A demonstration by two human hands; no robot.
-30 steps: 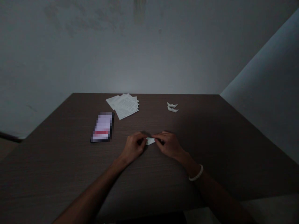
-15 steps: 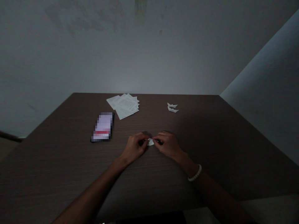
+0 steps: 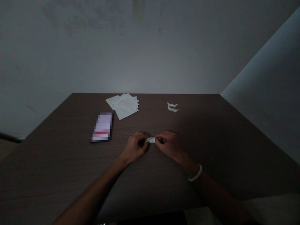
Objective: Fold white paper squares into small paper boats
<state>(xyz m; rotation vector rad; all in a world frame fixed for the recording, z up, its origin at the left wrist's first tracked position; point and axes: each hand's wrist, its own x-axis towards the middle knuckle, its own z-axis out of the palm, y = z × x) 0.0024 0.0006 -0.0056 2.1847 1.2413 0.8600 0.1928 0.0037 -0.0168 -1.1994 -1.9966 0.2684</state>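
Note:
A small folded piece of white paper [image 3: 150, 140] is pinched between my two hands over the middle of the dark wooden table [image 3: 211, 140]. My left hand [image 3: 135, 147] grips its left end with curled fingers. My right hand [image 3: 168, 144] grips its right end the same way; a white bead bracelet [image 3: 195, 174] sits on that wrist. Most of the paper is hidden by my fingers.
A fanned stack of white paper sheets [image 3: 123, 106] lies at the back of the table. Two small folded paper boats [image 3: 172, 107] sit back right. A phone [image 3: 102, 127] with a lit screen lies to the left. Walls close the table in behind and at right.
My hands have stayed in place while their fingers worked the paper; the visible white piece has grown narrower and shifted slightly upward.

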